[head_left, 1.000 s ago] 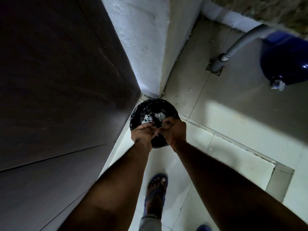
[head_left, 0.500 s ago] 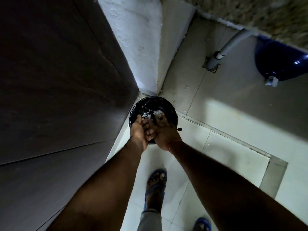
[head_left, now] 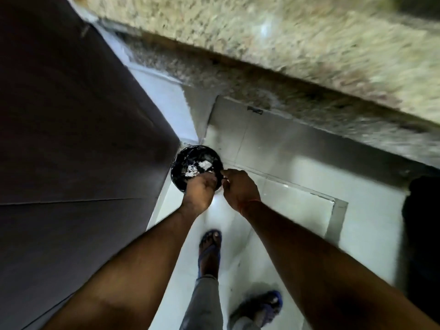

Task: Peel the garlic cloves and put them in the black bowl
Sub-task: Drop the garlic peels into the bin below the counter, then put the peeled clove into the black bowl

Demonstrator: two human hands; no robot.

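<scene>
1. One black bin (head_left: 180, 172) sits at the frame's centre on the floor, holding white scraps (head_left: 193, 171).
2. Left hand (head_left: 198, 191), fingers curled, hangs over its rim; any hold is unclear.
3. Right hand (head_left: 239, 188), fingers curled, just beside.
4. Two blue sandals (head_left: 209, 248) below.

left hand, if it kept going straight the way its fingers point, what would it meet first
Probably the black-lined bin: the left hand hangs over its near rim, fingers toward the white scraps inside. Depth is unclear.
</scene>
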